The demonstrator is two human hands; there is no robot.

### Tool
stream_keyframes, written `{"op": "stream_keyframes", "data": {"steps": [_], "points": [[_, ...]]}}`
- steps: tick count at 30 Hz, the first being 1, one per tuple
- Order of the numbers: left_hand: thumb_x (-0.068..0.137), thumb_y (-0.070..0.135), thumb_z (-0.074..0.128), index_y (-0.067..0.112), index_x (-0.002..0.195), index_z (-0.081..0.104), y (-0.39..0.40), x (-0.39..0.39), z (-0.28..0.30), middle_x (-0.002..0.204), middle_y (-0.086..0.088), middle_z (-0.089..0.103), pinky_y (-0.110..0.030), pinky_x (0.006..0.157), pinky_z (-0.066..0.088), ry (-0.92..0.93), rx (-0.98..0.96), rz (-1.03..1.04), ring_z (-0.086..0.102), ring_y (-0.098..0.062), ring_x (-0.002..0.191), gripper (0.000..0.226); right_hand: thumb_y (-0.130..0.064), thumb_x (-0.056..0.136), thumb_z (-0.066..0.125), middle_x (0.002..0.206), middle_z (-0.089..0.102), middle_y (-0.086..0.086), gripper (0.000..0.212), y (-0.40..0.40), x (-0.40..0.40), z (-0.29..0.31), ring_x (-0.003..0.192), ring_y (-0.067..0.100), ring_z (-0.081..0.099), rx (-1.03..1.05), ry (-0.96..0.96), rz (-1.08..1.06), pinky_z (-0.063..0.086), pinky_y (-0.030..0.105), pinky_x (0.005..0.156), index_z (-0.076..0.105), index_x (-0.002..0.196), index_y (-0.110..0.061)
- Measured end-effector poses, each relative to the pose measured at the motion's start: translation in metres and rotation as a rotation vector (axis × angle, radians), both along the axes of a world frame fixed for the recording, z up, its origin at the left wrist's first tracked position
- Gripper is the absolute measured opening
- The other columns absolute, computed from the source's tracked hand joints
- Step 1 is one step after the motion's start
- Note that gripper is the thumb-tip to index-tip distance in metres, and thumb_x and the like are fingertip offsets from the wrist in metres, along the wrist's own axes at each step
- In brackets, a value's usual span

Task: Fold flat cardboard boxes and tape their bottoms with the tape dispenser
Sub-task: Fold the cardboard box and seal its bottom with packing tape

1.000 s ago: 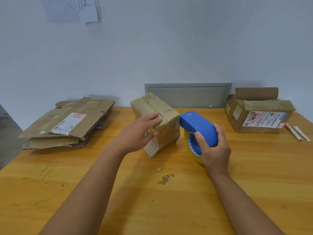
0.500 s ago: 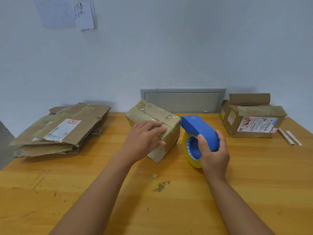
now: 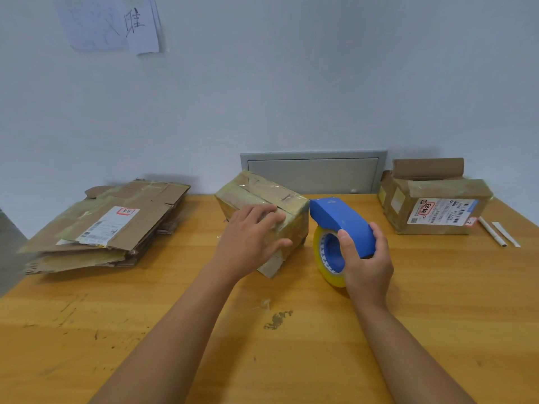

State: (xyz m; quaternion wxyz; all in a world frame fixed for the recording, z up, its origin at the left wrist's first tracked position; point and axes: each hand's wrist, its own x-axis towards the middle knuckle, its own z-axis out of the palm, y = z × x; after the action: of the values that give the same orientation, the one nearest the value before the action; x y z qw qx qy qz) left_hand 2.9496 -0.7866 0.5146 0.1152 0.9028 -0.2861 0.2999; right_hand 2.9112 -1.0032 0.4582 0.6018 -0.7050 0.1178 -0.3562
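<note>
A small folded cardboard box (image 3: 259, 193) with old tape on it stands on the wooden table (image 3: 145, 316) at the middle. My left hand (image 3: 250, 240) lies on its top and near side with fingers spread. My right hand (image 3: 366, 260) grips the blue tape dispenser (image 3: 341, 223) with its yellow tape roll (image 3: 322, 258). The dispenser's nose touches the box's right top edge.
A stack of flat cardboard boxes (image 3: 102, 225) lies at the left. A folded box with a shipping label (image 3: 434, 205) stands at the back right, with two white sticks (image 3: 498, 234) beside it. A grey panel (image 3: 315, 170) sits on the wall behind.
My left hand has slid from the box's top edge down over its near side. The dispenser stays at the box's right edge; the view has shifted slightly.
</note>
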Motion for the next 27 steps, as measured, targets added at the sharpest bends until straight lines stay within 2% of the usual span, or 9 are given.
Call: {"op": "stream_keyframes", "data": {"steps": [4, 7, 9, 12, 14, 16, 18, 22, 27], "points": [[0.086, 0.028, 0.075, 0.007, 0.117, 0.071, -0.004, 0.002, -0.001, 0.124, -0.011, 0.068, -0.047, 0.091, 0.052, -0.019, -0.105, 0.017, 0.063, -0.031, 0.111, 0.038, -0.063, 0.078, 0.062, 0.127, 0.051, -0.013, 0.081, 0.001, -0.002, 0.002, 0.114, 0.007, 0.051, -0.015, 0.021, 0.011, 0.042, 0.016, 0.085, 0.047, 0.144, -0.020], [0.091, 0.024, 0.069, 0.011, 0.122, 0.066, 0.003, 0.002, 0.000, 0.132, -0.006, 0.063, -0.051, 0.098, 0.047, -0.002, -0.141, 0.072, 0.056, -0.028, 0.123, 0.033, -0.059, 0.079, 0.053, 0.125, 0.054, -0.012, 0.074, 0.001, -0.003, 0.008, 0.114, 0.010, 0.054, 0.009, 0.037, 0.045, 0.040, 0.009, 0.079, 0.049, 0.142, -0.021], [0.095, 0.023, 0.062, 0.015, 0.125, 0.059, 0.008, 0.003, 0.000, 0.134, -0.003, 0.060, -0.051, 0.101, 0.044, 0.020, -0.173, 0.115, 0.048, -0.026, 0.127, 0.032, -0.048, 0.083, 0.049, 0.128, 0.057, -0.008, 0.064, 0.001, -0.003, 0.015, 0.117, 0.014, 0.055, -0.006, 0.053, 0.070, 0.043, 0.013, 0.082, 0.051, 0.142, -0.021], [0.095, 0.033, 0.061, 0.017, 0.137, 0.053, 0.012, 0.002, -0.002, 0.137, -0.002, 0.053, -0.045, 0.105, 0.043, 0.082, -0.178, 0.152, 0.040, -0.027, 0.128, 0.045, -0.033, 0.093, 0.056, 0.134, 0.056, 0.000, 0.055, 0.004, -0.008, 0.026, 0.114, 0.013, 0.052, -0.308, 0.089, 0.104, 0.044, 0.030, 0.087, 0.047, 0.145, -0.020], [0.094, 0.033, 0.065, 0.018, 0.134, 0.057, 0.010, 0.002, -0.003, 0.135, -0.004, 0.054, -0.044, 0.100, 0.046, 0.063, -0.165, 0.158, 0.042, -0.030, 0.126, 0.044, -0.029, 0.093, 0.060, 0.133, 0.054, 0.002, 0.059, 0.008, -0.014, 0.030, 0.113, 0.017, 0.049, -0.586, 0.165, 0.138, 0.042, 0.031, 0.085, 0.042, 0.149, -0.021], [0.093, 0.025, 0.066, 0.017, 0.130, 0.061, 0.009, 0.002, -0.004, 0.132, -0.004, 0.056, -0.046, 0.094, 0.049, 0.053, -0.216, 0.158, 0.044, -0.030, 0.125, 0.038, -0.032, 0.093, 0.059, 0.136, 0.051, 0.003, 0.067, 0.011, -0.021, 0.031, 0.119, 0.022, 0.047, -0.825, 0.302, 0.180, 0.045, 0.035, 0.091, 0.032, 0.154, -0.023], [0.093, 0.019, 0.065, 0.016, 0.130, 0.061, 0.009, 0.000, -0.005, 0.133, -0.003, 0.057, -0.043, 0.097, 0.049, 0.057, -0.271, 0.141, 0.043, -0.027, 0.127, 0.037, -0.036, 0.096, 0.056, 0.137, 0.048, 0.001, 0.073, 0.012, -0.030, 0.029, 0.122, 0.021, 0.045, -0.991, 0.424, 0.227, 0.043, 0.035, 0.097, 0.019, 0.158, -0.027], [0.092, 0.010, 0.066, 0.008, 0.132, 0.061, 0.013, -0.007, -0.010, 0.137, -0.008, 0.057, -0.038, 0.108, 0.037, 0.026, -0.338, 0.109, 0.043, -0.031, 0.132, 0.040, -0.037, 0.099, 0.051, 0.124, 0.048, -0.003, 0.074, 0.020, -0.050, 0.017, 0.110, 0.018, 0.044, -1.216, 0.483, 0.309, 0.042, 0.033, 0.091, 0.008, 0.159, -0.030], [0.094, 0.006, 0.061, 0.003, 0.135, 0.054, 0.017, -0.016, 0.003, 0.138, -0.011, 0.054, -0.036, 0.109, 0.036, 0.024, -0.514, 0.118, 0.047, -0.029, 0.128, 0.041, -0.038, 0.097, 0.054, 0.121, 0.051, -0.001, 0.081, 0.030, -0.061, 0.013, 0.106, 0.019, 0.048, -1.254, 0.530, 0.443, 0.040, 0.027, 0.074, 0.003, 0.159, -0.030]]}}
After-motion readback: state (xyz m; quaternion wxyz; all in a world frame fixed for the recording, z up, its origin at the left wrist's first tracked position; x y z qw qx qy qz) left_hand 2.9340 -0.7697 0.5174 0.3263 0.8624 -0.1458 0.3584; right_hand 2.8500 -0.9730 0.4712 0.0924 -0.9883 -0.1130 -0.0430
